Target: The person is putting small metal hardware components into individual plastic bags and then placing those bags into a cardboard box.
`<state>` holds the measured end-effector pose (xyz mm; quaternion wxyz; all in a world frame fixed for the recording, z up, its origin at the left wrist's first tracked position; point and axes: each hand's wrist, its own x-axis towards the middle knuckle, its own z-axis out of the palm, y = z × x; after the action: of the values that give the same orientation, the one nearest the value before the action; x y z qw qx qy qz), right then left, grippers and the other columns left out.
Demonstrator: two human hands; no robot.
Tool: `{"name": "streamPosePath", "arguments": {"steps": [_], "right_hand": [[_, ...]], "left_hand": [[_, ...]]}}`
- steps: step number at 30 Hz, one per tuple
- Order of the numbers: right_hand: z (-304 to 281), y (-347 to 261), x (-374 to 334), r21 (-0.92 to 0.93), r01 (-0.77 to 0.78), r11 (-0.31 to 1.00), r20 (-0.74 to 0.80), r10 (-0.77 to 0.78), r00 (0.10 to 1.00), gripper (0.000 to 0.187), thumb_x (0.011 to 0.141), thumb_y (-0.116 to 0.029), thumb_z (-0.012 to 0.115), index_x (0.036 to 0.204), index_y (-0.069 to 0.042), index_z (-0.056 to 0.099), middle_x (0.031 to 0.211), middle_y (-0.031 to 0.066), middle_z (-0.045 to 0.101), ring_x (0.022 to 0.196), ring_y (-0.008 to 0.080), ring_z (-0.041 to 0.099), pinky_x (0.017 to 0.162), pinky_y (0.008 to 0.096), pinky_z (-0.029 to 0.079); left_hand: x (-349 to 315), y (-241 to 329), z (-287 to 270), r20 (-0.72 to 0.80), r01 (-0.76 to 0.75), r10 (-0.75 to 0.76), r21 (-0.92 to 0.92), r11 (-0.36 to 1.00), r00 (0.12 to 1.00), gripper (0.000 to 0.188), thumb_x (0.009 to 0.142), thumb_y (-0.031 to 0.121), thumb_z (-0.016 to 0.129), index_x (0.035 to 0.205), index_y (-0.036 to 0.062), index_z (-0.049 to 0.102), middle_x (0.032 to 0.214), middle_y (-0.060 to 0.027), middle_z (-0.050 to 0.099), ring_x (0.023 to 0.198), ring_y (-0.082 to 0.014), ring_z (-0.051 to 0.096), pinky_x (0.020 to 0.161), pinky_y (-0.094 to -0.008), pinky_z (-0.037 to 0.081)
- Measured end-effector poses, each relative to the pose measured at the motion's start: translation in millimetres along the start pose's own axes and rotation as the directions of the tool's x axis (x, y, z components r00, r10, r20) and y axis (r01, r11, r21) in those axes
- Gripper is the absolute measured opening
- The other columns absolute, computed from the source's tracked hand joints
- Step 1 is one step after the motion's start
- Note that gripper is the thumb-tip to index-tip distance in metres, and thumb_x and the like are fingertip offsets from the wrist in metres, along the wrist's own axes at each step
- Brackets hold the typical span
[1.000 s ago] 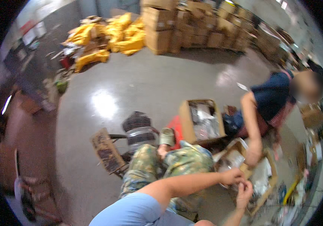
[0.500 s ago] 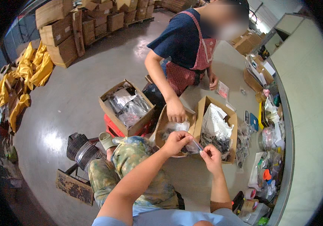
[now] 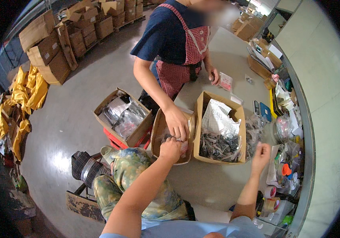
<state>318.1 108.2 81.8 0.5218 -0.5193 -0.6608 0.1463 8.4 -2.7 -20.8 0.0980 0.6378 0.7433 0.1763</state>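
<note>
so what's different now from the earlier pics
The hands have parted: the left hand moved left to the middle carton, the right hand out to the right, loosely curled. The thin strip they held between them no longer shows. A co-worker's hand stays at the middle carton.

I see white glare pooling on the grey floor (image 3: pixel 78 115); the far upper right shines, the left edge falls dim; the pale panel (image 3: pixel 324 63) bows toward a black rim; the right hand (image 3: pixel 261 152) looks slightly smeared.

Brown middle box (image 3: pixel 159 127), white pouch (image 3: pixel 218 121), red-and-white checked apron (image 3: pixel 173 76)
</note>
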Motion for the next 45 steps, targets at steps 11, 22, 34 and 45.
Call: {"name": "streamPosePath", "arguments": {"steps": [11, 22, 34, 45], "right_hand": [[86.4, -9.5, -79.7, -0.341, 0.248, 0.907, 0.267, -0.16, 0.95, 0.02, 0.08, -0.022, 0.064, 0.069, -0.006, 0.058, 0.062, 0.0058, 0.055, 0.053, 0.0252, 0.054, 0.048, 0.0347, 0.04], [82.9, -11.6, -80.4, -0.363, 0.246, 0.899, 0.293, -0.141, 0.946, 0.021, 0.081, -0.023, 0.063, 0.068, -0.008, 0.057, 0.059, 0.0058, 0.053, 0.051, 0.0244, 0.053, 0.048, 0.0352, 0.04], [82.9, -33.8, -92.2, -0.033, 0.204, 0.978, 0.348, -0.18, 0.92, 0.013, 0.079, -0.01, 0.065, 0.078, 0.0, 0.058, 0.076, 0.0134, 0.058, 0.073, 0.0293, 0.057, 0.063, 0.0367, 0.045], [108.3, -119.6, -86.2, 0.228, 0.322, 0.919, 0.64, -0.391, 0.661, 0.016, 0.078, -0.009, 0.064, 0.092, -0.002, 0.062, 0.091, 0.0118, 0.062, 0.088, 0.0296, 0.059, 0.077, 0.036, 0.047]], "left_hand": [[7.9, -13.0, 16.0, 0.014, 0.139, -0.138, -0.039, 0.99, 0.99, 0.013, 0.075, 0.019, 0.064, 0.072, 0.0062, 0.064, 0.083, -0.0126, 0.065, 0.077, -0.031, 0.064, 0.067, -0.0416, 0.052], [5.4, -8.6, -15.1, 0.102, 0.154, -0.121, -0.433, 0.888, 0.987, 0.023, 0.075, 0.025, 0.068, 0.072, 0.0024, 0.064, 0.072, -0.0178, 0.062, 0.069, -0.0357, 0.06, 0.063, -0.0432, 0.047], [-8.3, 2.1, -53.1, 0.073, 0.228, -0.23, -0.595, 0.771, 0.97, 0.017, 0.075, 0.017, 0.069, 0.077, -0.0001, 0.067, 0.066, -0.0167, 0.061, 0.063, -0.032, 0.061, 0.063, -0.0407, 0.048], [-8.8, -4.6, -36.1, -0.104, -0.028, -0.038, -0.561, 0.827, 0.994, 0.017, 0.071, 0.013, 0.07, 0.083, 0.0026, 0.068, 0.082, -0.0141, 0.061, 0.075, -0.0306, 0.061, 0.068, -0.0374, 0.048]]}}
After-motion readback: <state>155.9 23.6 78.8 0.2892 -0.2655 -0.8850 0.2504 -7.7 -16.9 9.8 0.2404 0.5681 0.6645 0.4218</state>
